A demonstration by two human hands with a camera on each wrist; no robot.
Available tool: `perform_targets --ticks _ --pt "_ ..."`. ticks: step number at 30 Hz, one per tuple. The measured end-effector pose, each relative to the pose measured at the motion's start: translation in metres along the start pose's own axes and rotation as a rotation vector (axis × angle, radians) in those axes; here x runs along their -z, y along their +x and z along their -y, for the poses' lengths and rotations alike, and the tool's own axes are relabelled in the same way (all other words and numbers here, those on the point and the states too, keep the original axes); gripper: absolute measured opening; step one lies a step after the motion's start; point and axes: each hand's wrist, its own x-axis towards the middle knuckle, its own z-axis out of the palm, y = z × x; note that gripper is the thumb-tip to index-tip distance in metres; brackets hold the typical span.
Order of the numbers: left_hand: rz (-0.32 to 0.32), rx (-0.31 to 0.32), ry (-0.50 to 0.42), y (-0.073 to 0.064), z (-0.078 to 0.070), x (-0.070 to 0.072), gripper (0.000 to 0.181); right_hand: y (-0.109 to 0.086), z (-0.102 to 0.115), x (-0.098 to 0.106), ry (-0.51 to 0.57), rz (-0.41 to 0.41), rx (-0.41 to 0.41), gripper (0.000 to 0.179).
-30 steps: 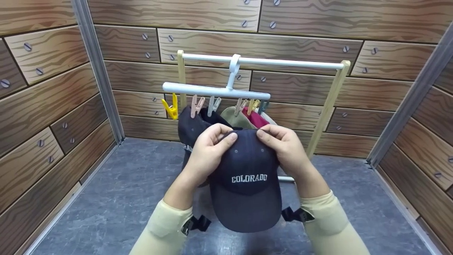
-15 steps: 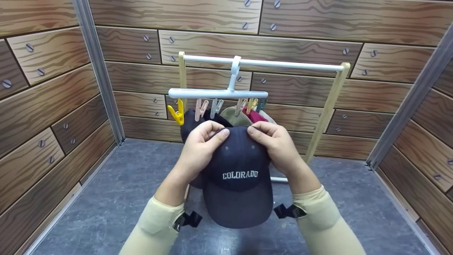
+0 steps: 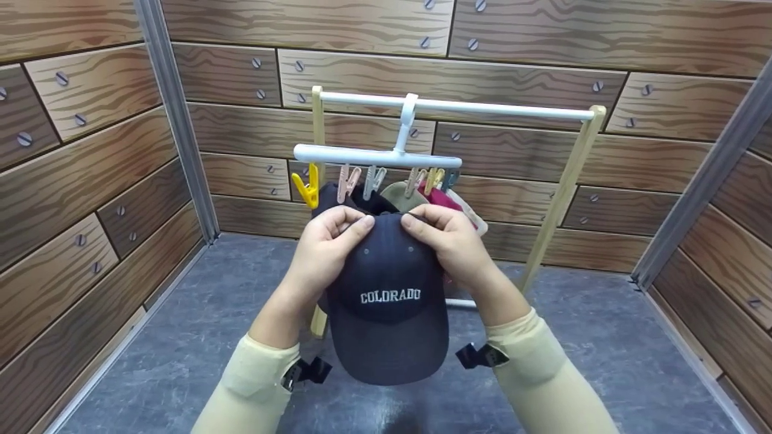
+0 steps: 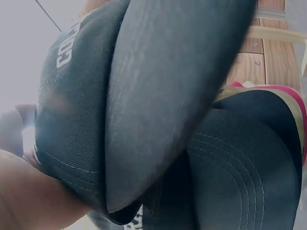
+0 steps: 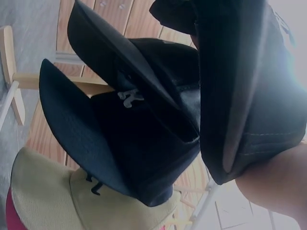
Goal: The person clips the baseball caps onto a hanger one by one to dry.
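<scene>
In the head view, a dark navy baseball cap (image 3: 389,271) lettered COLORADO hangs brim down between both hands. My left hand (image 3: 322,247) pinches the top left of its crown between thumb and fingers. My right hand (image 3: 449,241) pinches the top right the same way. Just behind the cap, a pale blue hanger (image 3: 377,155) bears several clips, with a yellow clip (image 3: 307,187) at its left end. Dark caps, an olive cap (image 3: 405,196) and a red cap (image 3: 440,198) hang there. In the right wrist view, a navy cap (image 5: 139,129) hangs beside the held one.
The hanger hooks over the white rail (image 3: 500,107) of a stand with wooden posts (image 3: 561,199). A pale cap (image 3: 473,217) hangs at the right. Wood-patterned walls (image 3: 235,126) enclose the sides and back, above a grey marbled floor (image 3: 181,337).
Both hands have moved left with the navy cap, keeping their pinch on its crown. The hanger and its clips have swung slightly.
</scene>
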Motion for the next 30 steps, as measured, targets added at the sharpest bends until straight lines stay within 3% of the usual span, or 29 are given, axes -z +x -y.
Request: perform_targets --ticks 13,22,30 --pt "-0.028 0.033 0.024 -0.005 0.001 0.022 0.015 0.008 -0.003 -0.018 -0.019 0.035 -0.001 0.011" --pt "-0.048 0.019 0.02 -0.008 0.006 0.034 0.012 0.015 -0.008 -0.028 -0.029 0.068 0.0 0.012" --pt "-0.072 0.024 -0.008 -0.009 0.008 0.042 0.009 0.021 -0.008 -0.032 -0.117 0.094 0.041 0.015"
